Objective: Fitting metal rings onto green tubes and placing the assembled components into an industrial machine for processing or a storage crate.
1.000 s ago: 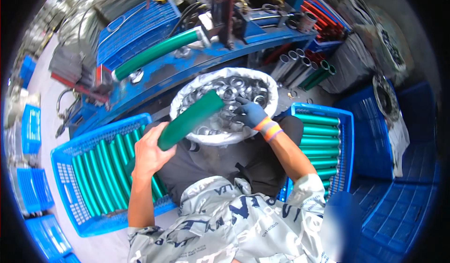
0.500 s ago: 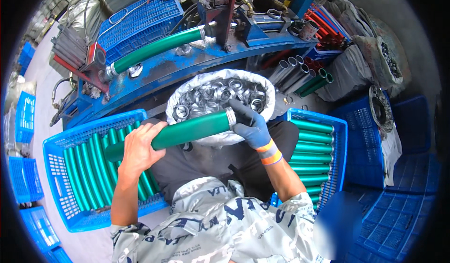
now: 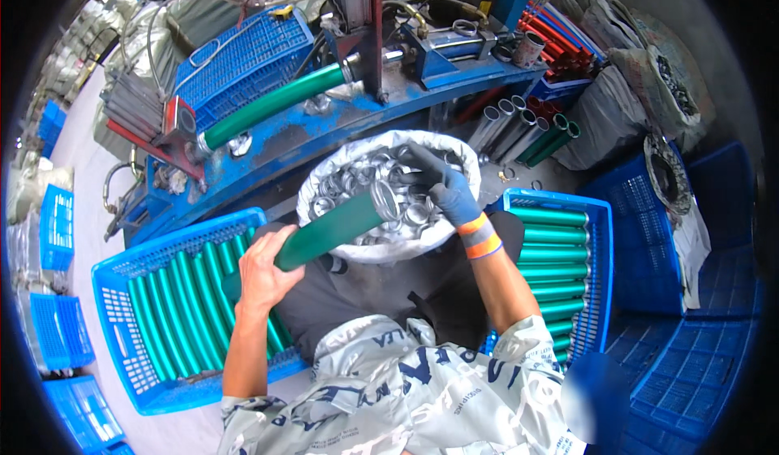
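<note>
A green metal tube lies in the grip of my bare left hand, its fingers wrapped round it. The tube slants up to the right, and a silver ring sits on its far end. My right hand, in a dark glove with an orange and grey cuff, is off the tube. Its fingers reach apart over a white sack full of loose metal rings; I see nothing held in them. Part of the tube's near end is hidden behind my left hand.
Blue crates of green tubes flank me, one left and one right. Beyond the sack stands a blue workbench with another green tube clamped in a machine. Loose tubes stand at the bench's right.
My right hand has let go of the tube's ringed end and moved over the sack of rings. That end has swung, now tilted up. My left hand keeps its hold.
</note>
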The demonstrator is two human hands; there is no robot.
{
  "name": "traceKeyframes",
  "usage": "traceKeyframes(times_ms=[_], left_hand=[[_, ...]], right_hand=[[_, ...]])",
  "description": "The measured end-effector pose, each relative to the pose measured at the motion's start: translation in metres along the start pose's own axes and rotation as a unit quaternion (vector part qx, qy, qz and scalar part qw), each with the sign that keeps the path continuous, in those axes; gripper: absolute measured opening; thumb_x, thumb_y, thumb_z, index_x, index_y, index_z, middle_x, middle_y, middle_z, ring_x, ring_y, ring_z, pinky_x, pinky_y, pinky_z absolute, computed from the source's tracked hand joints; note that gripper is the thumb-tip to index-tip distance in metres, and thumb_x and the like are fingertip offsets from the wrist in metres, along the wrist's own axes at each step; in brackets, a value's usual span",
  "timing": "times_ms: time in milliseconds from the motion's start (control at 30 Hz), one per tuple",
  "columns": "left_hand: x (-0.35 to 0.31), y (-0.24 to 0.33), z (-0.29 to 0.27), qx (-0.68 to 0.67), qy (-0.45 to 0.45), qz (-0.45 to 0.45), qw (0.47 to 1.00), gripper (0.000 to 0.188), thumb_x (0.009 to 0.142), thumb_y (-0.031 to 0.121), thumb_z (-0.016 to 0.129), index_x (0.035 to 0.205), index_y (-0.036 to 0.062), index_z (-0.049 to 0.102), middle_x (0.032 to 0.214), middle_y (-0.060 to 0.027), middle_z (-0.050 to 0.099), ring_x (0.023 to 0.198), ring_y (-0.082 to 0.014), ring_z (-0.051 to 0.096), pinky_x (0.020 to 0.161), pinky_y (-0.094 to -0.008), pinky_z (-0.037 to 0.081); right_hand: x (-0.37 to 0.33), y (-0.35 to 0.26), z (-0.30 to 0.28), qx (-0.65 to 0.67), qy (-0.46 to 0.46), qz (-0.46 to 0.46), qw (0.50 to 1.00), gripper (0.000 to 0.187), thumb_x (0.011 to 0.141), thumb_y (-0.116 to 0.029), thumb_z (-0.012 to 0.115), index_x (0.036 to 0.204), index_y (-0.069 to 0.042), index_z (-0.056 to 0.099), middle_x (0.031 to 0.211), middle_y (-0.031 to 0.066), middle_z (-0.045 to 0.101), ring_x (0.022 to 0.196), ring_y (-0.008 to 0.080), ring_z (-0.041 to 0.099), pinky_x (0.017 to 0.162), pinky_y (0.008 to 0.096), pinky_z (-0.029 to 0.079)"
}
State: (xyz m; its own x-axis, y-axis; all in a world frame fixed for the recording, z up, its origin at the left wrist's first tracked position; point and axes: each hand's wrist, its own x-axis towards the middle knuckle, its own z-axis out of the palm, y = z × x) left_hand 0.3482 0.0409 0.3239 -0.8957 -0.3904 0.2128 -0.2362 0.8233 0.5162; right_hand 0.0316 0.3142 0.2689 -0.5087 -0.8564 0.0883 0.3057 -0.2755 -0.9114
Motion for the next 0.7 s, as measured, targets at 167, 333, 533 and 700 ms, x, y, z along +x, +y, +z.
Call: traceKeyframes(times_ms=[167, 333, 533, 700], left_hand=[[0.001, 0.010, -0.015, -0.025, 0.010, -0.019, 0.999, 0.066, 0.074, 0.011, 0.089, 0.139, 0.0099, 0.078, 0.120, -0.0124, 0.082, 0.109, -0.0349, 0.081, 0.096, -0.0438, 0.064], [0.001, 0.016, -0.024, 0.064, 0.014, 0.027, 0.997, 0.070, 0.070, 0.012, 0.089, 0.140, 0.0112, 0.078, 0.116, -0.0110, 0.080, 0.105, -0.0352, 0.077, 0.093, -0.0464, 0.062], [-0.005, 0.009, -0.021, 0.070, -0.003, 0.028, 0.997, 0.070, 0.069, 0.009, 0.087, 0.138, 0.0114, 0.077, 0.117, -0.0103, 0.079, 0.107, -0.0363, 0.076, 0.095, -0.0473, 0.061], [-0.014, 0.006, -0.016, 0.070, 0.001, 0.023, 0.997, 0.071, 0.070, 0.009, 0.086, 0.140, 0.0111, 0.075, 0.116, -0.0106, 0.079, 0.106, -0.0369, 0.076, 0.095, -0.0478, 0.061]], right_hand=[[-0.010, -0.035, 0.068, -0.106, -0.054, -0.056, 0.991, 0.132, 0.076, -0.015, 0.103, 0.181, 0.008, 0.027, 0.179, 0.0209, 0.048, 0.155, 0.0282, 0.057, 0.131, 0.0416, 0.043], [-0.005, -0.007, 0.107, -0.268, 0.069, -0.117, 0.954, 0.113, 0.095, -0.027, 0.091, 0.179, 0.012, 0.026, 0.180, 0.0316, 0.043, 0.170, 0.0347, 0.041, 0.138, 0.0422, 0.031], [-0.003, 0.009, 0.109, -0.214, 0.059, -0.100, 0.970, 0.087, 0.111, -0.022, 0.072, 0.181, 0.007, 0.028, 0.182, 0.0281, 0.041, 0.171, 0.0340, 0.038, 0.138, 0.0408, 0.030], [-0.006, 0.013, 0.110, -0.301, 0.070, -0.102, 0.946, 0.088, 0.112, -0.026, 0.071, 0.181, 0.008, 0.028, 0.183, 0.0286, 0.040, 0.171, 0.0346, 0.039, 0.138, 0.0417, 0.030]])
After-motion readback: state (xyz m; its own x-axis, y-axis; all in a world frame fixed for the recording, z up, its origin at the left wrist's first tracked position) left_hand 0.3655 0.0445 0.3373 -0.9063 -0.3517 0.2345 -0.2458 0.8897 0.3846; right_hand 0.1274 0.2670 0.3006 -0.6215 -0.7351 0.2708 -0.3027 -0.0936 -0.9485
